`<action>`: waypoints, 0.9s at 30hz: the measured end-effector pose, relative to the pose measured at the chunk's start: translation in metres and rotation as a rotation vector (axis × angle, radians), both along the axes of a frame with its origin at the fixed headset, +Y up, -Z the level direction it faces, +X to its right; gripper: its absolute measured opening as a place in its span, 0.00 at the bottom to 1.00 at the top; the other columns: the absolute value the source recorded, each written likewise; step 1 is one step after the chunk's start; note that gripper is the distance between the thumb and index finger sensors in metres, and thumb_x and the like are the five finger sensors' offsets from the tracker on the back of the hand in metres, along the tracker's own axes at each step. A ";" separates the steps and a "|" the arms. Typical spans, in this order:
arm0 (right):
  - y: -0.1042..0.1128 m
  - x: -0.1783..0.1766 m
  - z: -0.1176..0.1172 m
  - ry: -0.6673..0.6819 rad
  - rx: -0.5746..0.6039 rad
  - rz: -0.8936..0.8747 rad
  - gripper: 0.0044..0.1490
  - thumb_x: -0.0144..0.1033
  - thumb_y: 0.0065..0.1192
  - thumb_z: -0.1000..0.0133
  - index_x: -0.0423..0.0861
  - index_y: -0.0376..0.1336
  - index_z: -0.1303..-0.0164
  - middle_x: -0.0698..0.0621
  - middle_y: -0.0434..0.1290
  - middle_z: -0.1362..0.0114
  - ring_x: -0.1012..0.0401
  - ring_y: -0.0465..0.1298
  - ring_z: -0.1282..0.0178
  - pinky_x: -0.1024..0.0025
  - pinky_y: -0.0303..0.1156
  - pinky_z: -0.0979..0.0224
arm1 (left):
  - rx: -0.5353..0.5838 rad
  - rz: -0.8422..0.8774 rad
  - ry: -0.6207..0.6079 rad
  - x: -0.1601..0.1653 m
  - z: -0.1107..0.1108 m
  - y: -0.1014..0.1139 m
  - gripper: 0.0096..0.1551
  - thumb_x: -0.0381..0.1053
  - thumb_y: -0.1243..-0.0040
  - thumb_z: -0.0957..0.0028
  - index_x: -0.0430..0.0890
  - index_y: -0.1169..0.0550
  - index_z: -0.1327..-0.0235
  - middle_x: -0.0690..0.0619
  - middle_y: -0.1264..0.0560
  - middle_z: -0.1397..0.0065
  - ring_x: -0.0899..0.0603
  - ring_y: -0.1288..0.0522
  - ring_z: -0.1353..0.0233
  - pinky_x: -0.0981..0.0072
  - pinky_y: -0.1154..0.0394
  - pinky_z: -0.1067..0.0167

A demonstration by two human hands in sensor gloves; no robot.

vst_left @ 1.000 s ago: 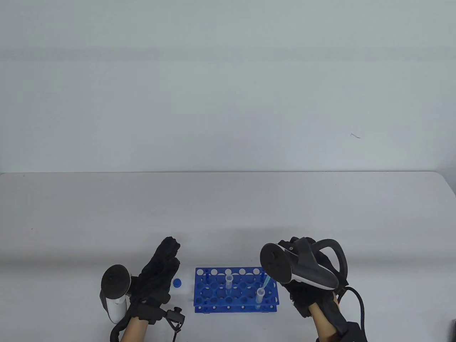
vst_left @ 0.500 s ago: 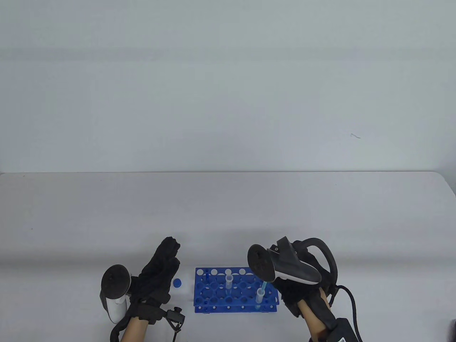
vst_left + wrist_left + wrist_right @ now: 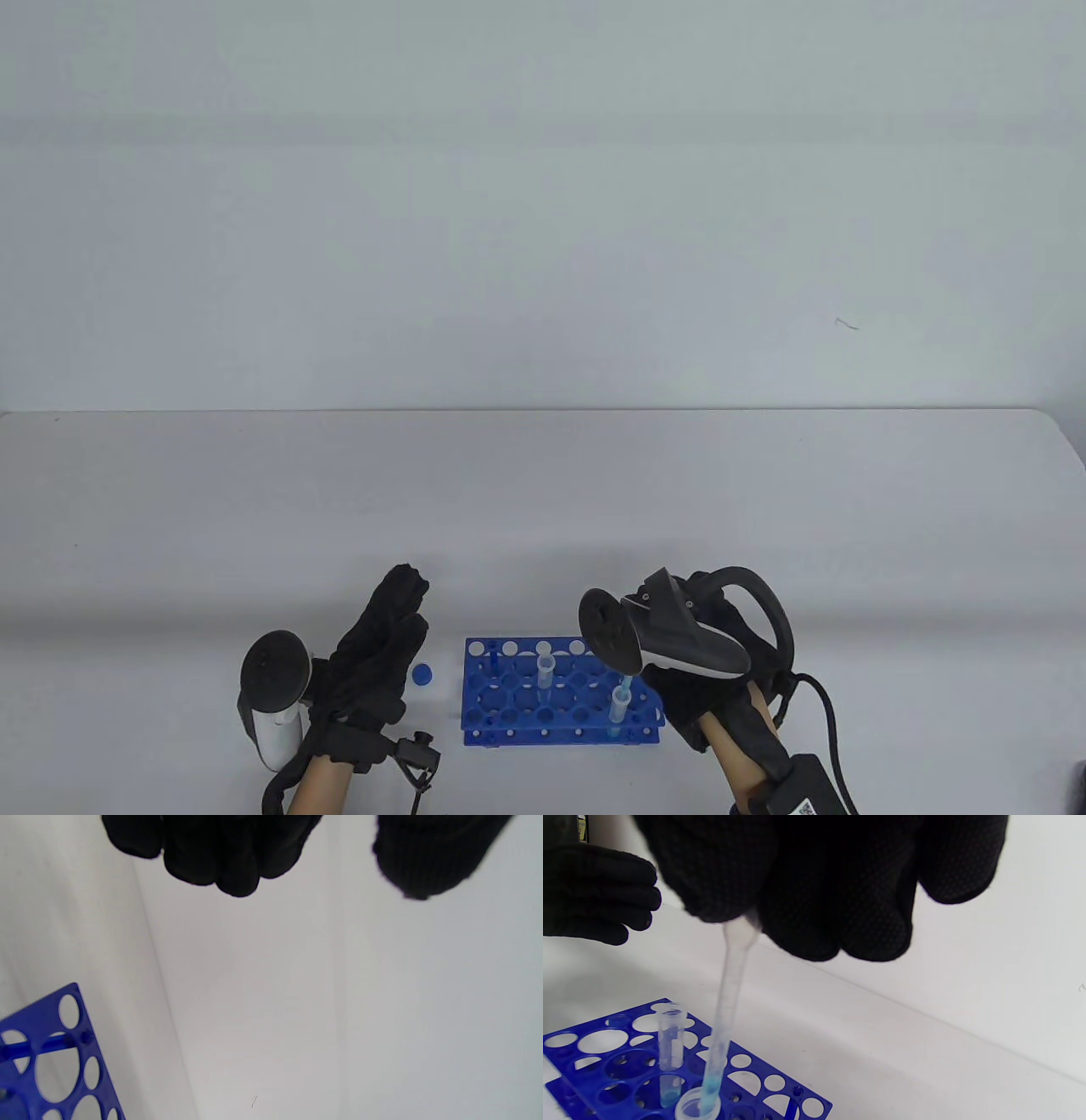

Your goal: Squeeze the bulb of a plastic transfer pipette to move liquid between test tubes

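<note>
Clear pipette (image 3: 729,984) in right hand (image 3: 814,887), tip in tube (image 3: 696,1107), no legible writing

Rack (image 3: 562,694) between left hand (image 3: 379,652) and right hand (image 3: 708,692), two tubes (image 3: 545,671) in it, cap (image 3: 421,674) just left.

a: any writing legible on the rack (image 3: 562,689), tubes or pipette (image 3: 726,1005)?
b: none. white label (image 3: 807,805) on the box at the right wrist carries print, too small to read. faint marks on the pipette stem, unreadable.
</note>
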State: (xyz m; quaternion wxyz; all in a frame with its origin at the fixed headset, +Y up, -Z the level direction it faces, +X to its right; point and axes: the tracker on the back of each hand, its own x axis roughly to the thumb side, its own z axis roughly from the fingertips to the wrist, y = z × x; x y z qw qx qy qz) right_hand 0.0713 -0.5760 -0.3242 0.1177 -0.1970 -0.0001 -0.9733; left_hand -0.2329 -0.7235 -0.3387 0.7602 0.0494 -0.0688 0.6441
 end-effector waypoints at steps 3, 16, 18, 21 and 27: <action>0.000 -0.001 0.000 0.014 0.011 0.006 0.25 0.43 0.72 0.61 0.51 0.75 0.54 0.57 0.86 0.55 0.59 0.84 0.54 0.48 0.72 0.32 | 0.000 0.000 0.000 0.000 0.000 0.000 0.56 0.74 0.48 0.54 0.48 0.43 0.15 0.46 0.40 0.13 0.37 0.43 0.16 0.38 0.44 0.19; -0.001 -0.002 0.000 0.038 0.031 0.004 0.24 0.43 0.72 0.62 0.51 0.76 0.57 0.57 0.86 0.57 0.59 0.84 0.55 0.49 0.72 0.32 | 0.001 0.001 0.000 0.000 0.000 0.000 0.56 0.74 0.49 0.54 0.48 0.43 0.15 0.46 0.40 0.13 0.37 0.43 0.16 0.38 0.44 0.19; -0.001 -0.002 0.000 0.036 0.030 0.006 0.24 0.43 0.72 0.62 0.51 0.76 0.57 0.57 0.86 0.57 0.59 0.84 0.55 0.49 0.72 0.32 | 0.001 0.001 0.000 0.000 0.000 0.000 0.56 0.74 0.48 0.54 0.48 0.43 0.15 0.46 0.40 0.13 0.37 0.43 0.16 0.38 0.44 0.19; -0.001 -0.001 0.000 0.038 0.034 0.001 0.24 0.43 0.72 0.63 0.51 0.76 0.57 0.57 0.86 0.57 0.59 0.84 0.55 0.48 0.72 0.32 | 0.001 0.001 0.000 0.000 0.000 0.000 0.56 0.74 0.48 0.54 0.48 0.43 0.15 0.46 0.40 0.13 0.37 0.43 0.16 0.38 0.44 0.19; 0.002 0.002 0.001 0.024 0.043 -0.013 0.24 0.44 0.73 0.63 0.51 0.76 0.57 0.57 0.86 0.57 0.59 0.84 0.55 0.49 0.73 0.32 | 0.001 0.001 0.000 0.000 0.000 0.000 0.56 0.74 0.49 0.54 0.48 0.43 0.15 0.46 0.40 0.13 0.37 0.43 0.16 0.38 0.44 0.19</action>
